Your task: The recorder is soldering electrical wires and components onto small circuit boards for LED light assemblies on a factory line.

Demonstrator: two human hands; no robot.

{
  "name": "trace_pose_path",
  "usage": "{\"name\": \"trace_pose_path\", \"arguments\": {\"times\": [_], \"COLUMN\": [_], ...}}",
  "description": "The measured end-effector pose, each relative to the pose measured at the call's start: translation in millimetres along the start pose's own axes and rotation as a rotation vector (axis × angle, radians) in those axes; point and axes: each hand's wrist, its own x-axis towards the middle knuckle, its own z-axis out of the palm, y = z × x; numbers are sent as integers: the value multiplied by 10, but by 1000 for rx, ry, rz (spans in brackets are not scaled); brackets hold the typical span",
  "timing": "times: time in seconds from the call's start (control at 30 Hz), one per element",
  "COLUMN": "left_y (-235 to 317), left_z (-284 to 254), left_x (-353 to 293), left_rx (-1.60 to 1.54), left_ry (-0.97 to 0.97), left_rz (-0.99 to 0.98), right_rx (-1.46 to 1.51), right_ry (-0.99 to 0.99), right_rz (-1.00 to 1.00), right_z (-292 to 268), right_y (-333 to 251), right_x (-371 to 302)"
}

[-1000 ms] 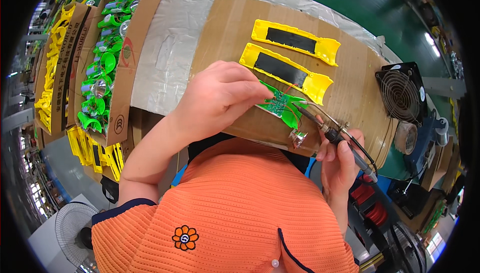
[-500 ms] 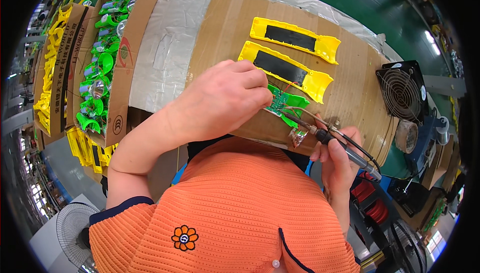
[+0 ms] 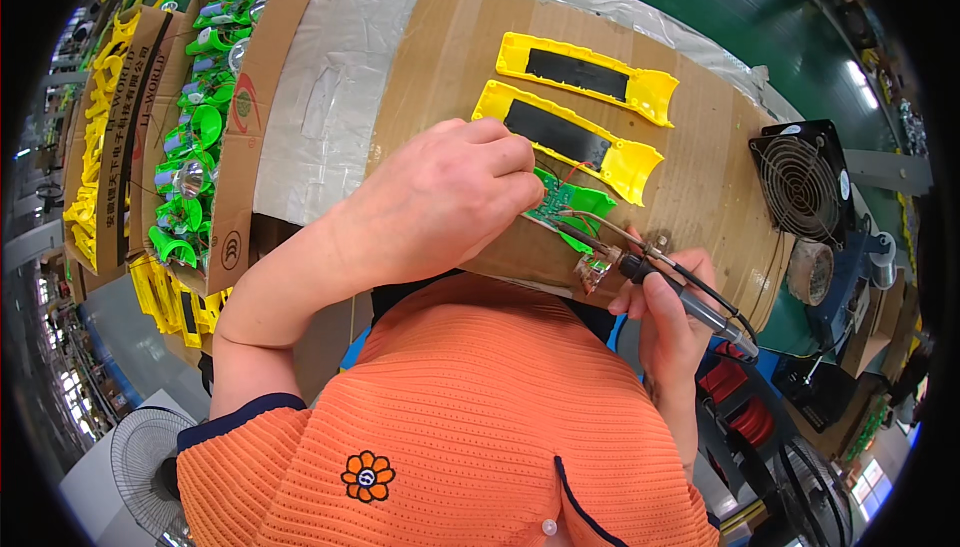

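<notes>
My right hand (image 3: pixel 668 315) grips a soldering iron (image 3: pixel 700 311) with a thin bent metal tube along its shaft. The iron's tip reaches toward a small green circuit board (image 3: pixel 551 204) in a bright green plastic shell (image 3: pixel 593 201). My left hand (image 3: pixel 445 197) is closed at the board's left end, fingertips pinched together; what they hold is hidden. A red wire runs from the board to the nearer yellow shell half (image 3: pixel 632 171), which bears a black panel. Below the board lies a shiny reflector piece (image 3: pixel 592 271).
Farther back lies another yellow shell half (image 3: pixel 652 97) on the cardboard sheet (image 3: pixel 440 57). A black fan (image 3: pixel 800 185) stands at the right. On the left are a carton (image 3: pixel 262 97) of green assemblies and a carton (image 3: pixel 140 137) of yellow parts.
The picture has shifted slightly. The right hand and soldering iron have moved a little left; the left hand stays pinched at the board.
</notes>
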Motion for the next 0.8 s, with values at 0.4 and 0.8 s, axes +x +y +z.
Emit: {"name": "trace_pose_path", "arguments": {"times": [0.4, 0.8], "left_y": [8, -103], "left_z": [-21, -129], "left_x": [18, 326], "left_rx": [32, 293], "left_ry": [-39, 110], "left_rz": [1, 48], "right_rx": [86, 299], "right_ry": [30, 193], "right_rz": [-22, -260], "right_z": [-111, -407], "right_y": [14, 99], "right_x": [-14, 180]}}
